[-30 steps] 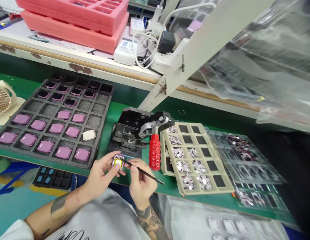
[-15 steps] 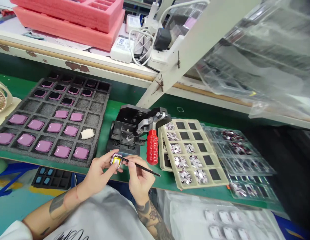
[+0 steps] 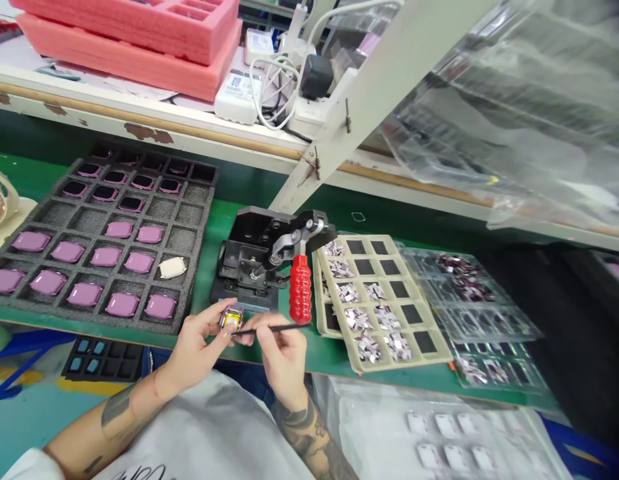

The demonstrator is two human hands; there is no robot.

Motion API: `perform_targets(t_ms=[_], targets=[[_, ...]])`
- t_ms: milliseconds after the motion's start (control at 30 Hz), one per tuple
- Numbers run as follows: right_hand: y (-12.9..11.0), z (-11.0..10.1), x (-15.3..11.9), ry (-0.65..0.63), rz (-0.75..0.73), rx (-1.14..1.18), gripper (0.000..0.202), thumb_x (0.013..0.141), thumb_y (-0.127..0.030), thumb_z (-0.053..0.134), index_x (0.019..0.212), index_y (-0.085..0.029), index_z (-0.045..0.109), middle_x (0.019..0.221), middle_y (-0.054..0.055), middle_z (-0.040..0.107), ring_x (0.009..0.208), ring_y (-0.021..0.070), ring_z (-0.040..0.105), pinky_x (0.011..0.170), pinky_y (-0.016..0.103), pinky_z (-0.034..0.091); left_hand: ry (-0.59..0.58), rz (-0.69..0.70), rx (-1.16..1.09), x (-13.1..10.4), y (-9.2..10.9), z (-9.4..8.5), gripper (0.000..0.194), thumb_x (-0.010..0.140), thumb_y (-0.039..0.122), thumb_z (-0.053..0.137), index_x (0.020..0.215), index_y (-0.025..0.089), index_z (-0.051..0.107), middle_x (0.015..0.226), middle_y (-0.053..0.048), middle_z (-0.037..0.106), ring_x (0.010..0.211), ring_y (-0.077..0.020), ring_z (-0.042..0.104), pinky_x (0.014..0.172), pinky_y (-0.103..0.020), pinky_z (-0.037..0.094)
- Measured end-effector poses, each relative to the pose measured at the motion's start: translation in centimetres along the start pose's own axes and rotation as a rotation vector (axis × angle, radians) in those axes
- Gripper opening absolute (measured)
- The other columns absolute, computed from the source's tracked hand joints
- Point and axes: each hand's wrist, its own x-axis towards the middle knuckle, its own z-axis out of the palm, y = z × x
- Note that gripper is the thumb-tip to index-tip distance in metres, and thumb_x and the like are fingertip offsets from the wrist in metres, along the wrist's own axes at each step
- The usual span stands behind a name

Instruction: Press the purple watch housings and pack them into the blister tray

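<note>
My left hand (image 3: 202, 343) is closed on a small pinkish watch case (image 3: 232, 317), whose inside shows yellow and white. Between the thumb and fingers of my right hand (image 3: 282, 353) is a thin black stick-like tool (image 3: 274, 329), probably tweezers or a pry tool; its exact kind is unclear. The tool's left end is at the lower edge of the case. Both hands are just in front of a black clamp press (image 3: 254, 260) with a red ribbed handle (image 3: 300, 293).
On the left lies a grey foam tray (image 3: 182, 238) holding several purple watch cases (image 3: 122, 305). Beige compartment trays (image 3: 434, 360) with small shiny parts lie to the right, beside clear plastic trays (image 3: 489, 340). A slanted white post (image 3: 334, 133) rises behind the press.
My right hand has turned the black tool from a downward slant to nearly level, its left end shifting to the case's lower edge. The whole view has shifted slightly.
</note>
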Motion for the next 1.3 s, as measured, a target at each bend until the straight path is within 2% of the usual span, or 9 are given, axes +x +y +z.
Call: perform_targets(t_ms=[133,233,400,533,700,900,1000,1167,1300], targets=[[0.1,-0.8,-0.7,0.186,-0.216,-0.062,0.011,0.107,-0.032,0.073,0.113,-0.027,0.081,0.097,0.007,0.079,0.094,0.0245,0.079,0.08,0.039,0.067,0.114,-0.035,-0.11,0.7,0.5,1.0,0.058,0.104,0.044,0.078,0.152,0.014,0.066,0.114,-0.015,0.087,0.089,-0.0251,0.086,0.078,-0.033,0.07],[0.5,-1.0,-0.4,0.316,-0.186,-0.136,0.01,0.106,-0.031,0.075,0.111,-0.026,0.082,0.103,0.008,0.081,0.094,0.0241,0.08,0.08,0.038,0.068,0.107,-0.045,-0.153,1.0,0.9,1.7,0.06,0.102,0.044,0.082,0.151,0.013,0.067,0.111,-0.016,0.087,0.088,-0.0259,0.086,0.077,-0.033,0.069],[0.2,-2.3,-0.1,0.218,0.02,-0.004,0.021,0.105,-0.043,0.077,0.101,-0.022,0.08,0.096,0.008,0.083,0.072,0.0187,0.077,0.069,0.034,0.067,0.075,-0.145,-0.276,1.7,0.1,1.4,0.064,0.102,0.053,0.079,0.151,0.013,0.069,0.122,-0.02,0.086,0.096,-0.0322,0.087,0.083,-0.041,0.071],[-2.3,-6.2,1.1,-0.064,0.069,0.052,0.036,0.102,-0.055,0.077,0.091,-0.021,0.074,0.08,0.005,0.078,0.059,0.0178,0.071,0.054,0.03,0.058,0.162,-0.168,-0.182,2.5,-1.8,0.7,0.064,0.098,0.051,0.085,0.148,0.014,0.069,0.121,-0.018,0.086,0.095,-0.0312,0.087,0.082,-0.039,0.071],[-4.7,-10.6,4.0,0.669,-0.482,-0.647,0.014,0.107,-0.037,0.074,0.109,-0.024,0.08,0.097,0.006,0.081,0.084,0.0203,0.077,0.078,0.036,0.064,0.121,-0.032,0.028,2.2,-4.4,-0.1,0.063,0.099,0.051,0.084,0.149,0.017,0.066,0.121,-0.015,0.086,0.096,-0.0276,0.087,0.083,-0.036,0.07],[-1.7,-11.1,2.8,-0.039,-0.494,-1.241,0.018,0.111,-0.021,0.065,0.12,-0.025,0.079,0.094,0.006,0.08,0.086,0.0201,0.073,0.078,0.034,0.059,0.116,-0.019,0.121,1.9,-4.8,-0.8,0.067,0.101,0.052,0.082,0.155,0.018,0.06,0.125,-0.015,0.086,0.099,-0.0276,0.087,0.087,-0.037,0.071],[-0.6,-10.6,0.9,-0.045,-0.437,-1.201,0.02,0.112,-0.026,0.063,0.126,-0.024,0.077,0.101,0.008,0.081,0.09,0.0216,0.073,0.082,0.037,0.06,0.101,-0.015,0.132,2.0,-4.4,-0.7,0.061,0.102,0.051,0.081,0.149,0.018,0.063,0.126,-0.015,0.086,0.099,-0.028,0.087,0.086,-0.037,0.071],[-1.6,-10.7,-0.4,0.2,-0.395,-0.979,0.025,0.112,-0.027,0.063,0.134,-0.027,0.074,0.112,0.009,0.08,0.098,0.0227,0.073,0.088,0.04,0.061,0.082,0.016,0.166,2.1,-4.0,-0.5,0.051,0.101,0.051,0.082,0.137,0.018,0.068,0.123,-0.014,0.086,0.096,-0.0273,0.087,0.084,-0.035,0.071],[-1.2,-10.5,0.1,-0.018,-0.437,-1.321,0.028,0.115,-0.023,0.055,0.134,-0.027,0.075,0.104,0.008,0.079,0.096,0.0229,0.069,0.088,0.041,0.056,0.073,0.003,0.239,2.0,-3.7,-0.7,0.048,0.101,0.05,0.082,0.136,0.02,0.068,0.12,-0.011,0.087,0.097,-0.0268,0.087,0.087,-0.035,0.071]])
